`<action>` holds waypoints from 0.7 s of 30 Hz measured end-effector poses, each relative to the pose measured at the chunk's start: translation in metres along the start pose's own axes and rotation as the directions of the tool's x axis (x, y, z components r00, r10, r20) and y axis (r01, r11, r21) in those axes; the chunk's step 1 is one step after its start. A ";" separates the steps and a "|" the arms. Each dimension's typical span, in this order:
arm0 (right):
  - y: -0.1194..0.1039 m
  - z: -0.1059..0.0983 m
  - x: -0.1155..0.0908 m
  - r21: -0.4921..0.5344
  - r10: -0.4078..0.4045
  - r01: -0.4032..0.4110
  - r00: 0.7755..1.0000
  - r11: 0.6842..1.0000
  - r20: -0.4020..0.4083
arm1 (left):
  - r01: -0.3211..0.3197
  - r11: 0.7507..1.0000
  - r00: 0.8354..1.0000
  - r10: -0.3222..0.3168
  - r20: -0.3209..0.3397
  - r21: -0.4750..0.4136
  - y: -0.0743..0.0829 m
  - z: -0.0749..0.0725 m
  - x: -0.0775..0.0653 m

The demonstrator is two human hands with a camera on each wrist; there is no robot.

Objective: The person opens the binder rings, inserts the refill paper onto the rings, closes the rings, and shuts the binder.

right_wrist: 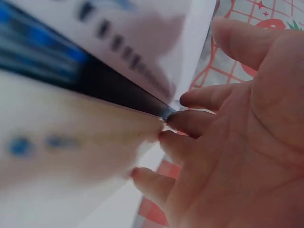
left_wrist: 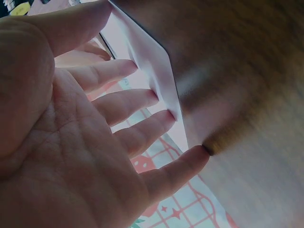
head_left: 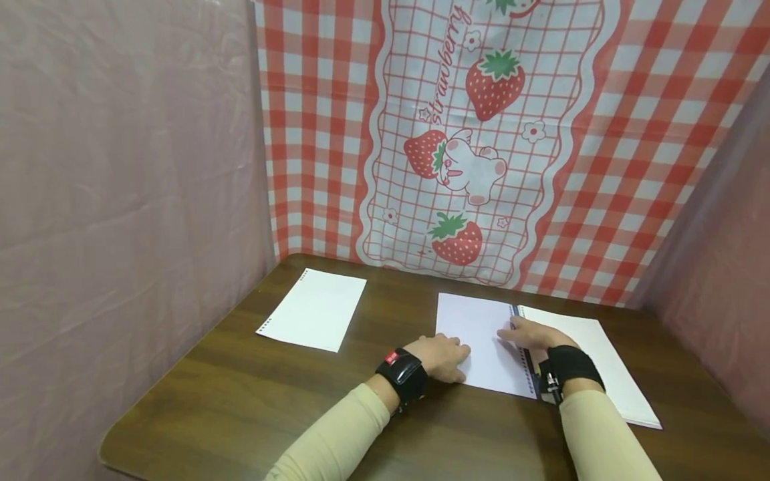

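Observation:
A ring-bound notebook lies spread out on the right of the table, with a white left page and a thicker stack of white pages on its right side. My left hand rests at the left page's lower left edge; its fingers are extended, fingertips at the paper's edge in the left wrist view. Over the dark ring binding is my right hand. In the right wrist view its fingertips touch down around the far end of the binding, loosely bent around nothing.
A loose white sheet with holes punched along its left edge lies on the brown wooden table. A red checked strawberry cloth hangs behind the table. Pinkish curtains stand at both sides.

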State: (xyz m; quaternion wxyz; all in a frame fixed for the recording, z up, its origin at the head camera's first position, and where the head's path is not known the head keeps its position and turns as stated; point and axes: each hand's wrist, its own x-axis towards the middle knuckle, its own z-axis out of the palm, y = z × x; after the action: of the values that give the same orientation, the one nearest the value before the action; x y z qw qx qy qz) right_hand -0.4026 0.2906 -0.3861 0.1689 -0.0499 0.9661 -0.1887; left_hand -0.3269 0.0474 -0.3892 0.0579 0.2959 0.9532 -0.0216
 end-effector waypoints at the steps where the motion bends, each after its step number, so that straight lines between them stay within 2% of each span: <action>1: -0.001 -0.002 0.000 -0.001 0.014 -0.014 1.000 1.000 0.005 | 0.001 1.000 1.000 -0.001 0.001 -0.003 0.000 0.000 0.000; 7: 0.007 -0.007 0.011 -0.021 -0.007 0.007 1.000 1.000 -0.008 | 0.012 1.000 1.000 -0.012 -0.012 -0.002 0.001 0.002 0.000; 11: 0.014 -0.007 0.020 -0.046 -0.050 0.049 0.998 0.998 -0.026 | 0.017 1.000 1.000 -0.017 -0.014 -0.007 0.001 0.002 0.001; 15: 0.011 -0.007 0.025 -0.053 -0.103 0.100 0.993 0.994 -0.059 | 0.019 1.000 1.000 -0.019 -0.019 0.003 0.000 0.002 0.001; 18: 0.007 -0.006 0.029 -0.084 -0.088 0.081 0.993 0.993 -0.080 | 0.023 1.000 1.000 -0.023 -0.018 0.000 -0.002 0.002 0.002; 21: 0.004 -0.004 0.032 -0.157 -0.050 0.032 0.993 0.987 -0.110 | 0.025 1.000 1.000 -0.025 -0.013 -0.008 -0.004 0.002 0.003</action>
State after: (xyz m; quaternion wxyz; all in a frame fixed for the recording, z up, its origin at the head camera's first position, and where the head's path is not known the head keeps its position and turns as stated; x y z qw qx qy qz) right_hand -0.4338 0.2906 -0.3942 0.1053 -0.0719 0.9847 -0.1190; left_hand -0.3310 0.0456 -0.3918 0.0527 0.2841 0.9572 -0.0165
